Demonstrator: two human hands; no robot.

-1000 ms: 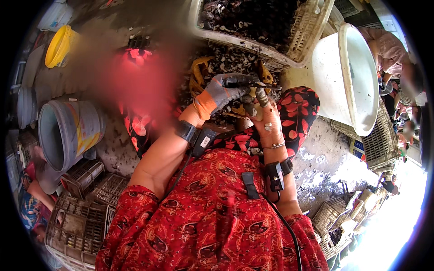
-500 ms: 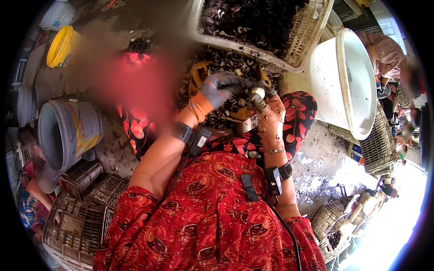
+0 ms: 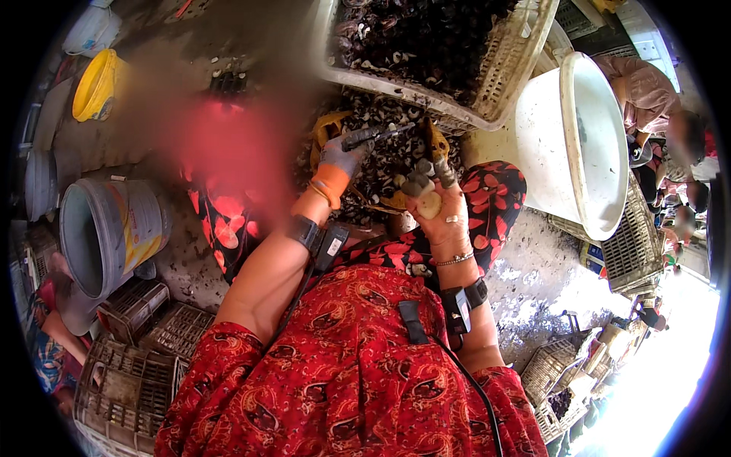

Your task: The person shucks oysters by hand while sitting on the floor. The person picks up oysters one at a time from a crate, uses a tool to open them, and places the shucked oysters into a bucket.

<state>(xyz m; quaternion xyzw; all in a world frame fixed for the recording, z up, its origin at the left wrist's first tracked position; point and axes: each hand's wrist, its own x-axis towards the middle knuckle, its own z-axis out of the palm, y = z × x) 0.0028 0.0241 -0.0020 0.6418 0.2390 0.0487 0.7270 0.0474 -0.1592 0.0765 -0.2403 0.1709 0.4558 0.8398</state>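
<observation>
My left hand (image 3: 343, 156), in a grey and orange glove, is closed around the dark handle of a small thin-bladed knife (image 3: 397, 130). The blade points right. My right hand (image 3: 442, 206) is turned palm up, with dark covers on its fingertips. In its curled fingers lies a round, pale piece that looks like shellfish (image 3: 428, 204); its exact kind is unclear. Between and beyond my hands is a heap of dark and white shell bits (image 3: 381, 164), with yellow-orange edges of a bag or container (image 3: 437, 139) around it.
A pale plastic crate (image 3: 426, 90) full of dark shellfish stands ahead. To its right is a big white tub (image 3: 544, 145). Grey bucket (image 3: 114, 228), yellow bucket (image 3: 97, 84) and stacked crates (image 3: 126, 388) are on the left. Other people sit at both sides.
My hands have moved apart from where they met over the heap. The left drew back left with the knife; the right came lower and turned palm up, showing the round pale piece.
</observation>
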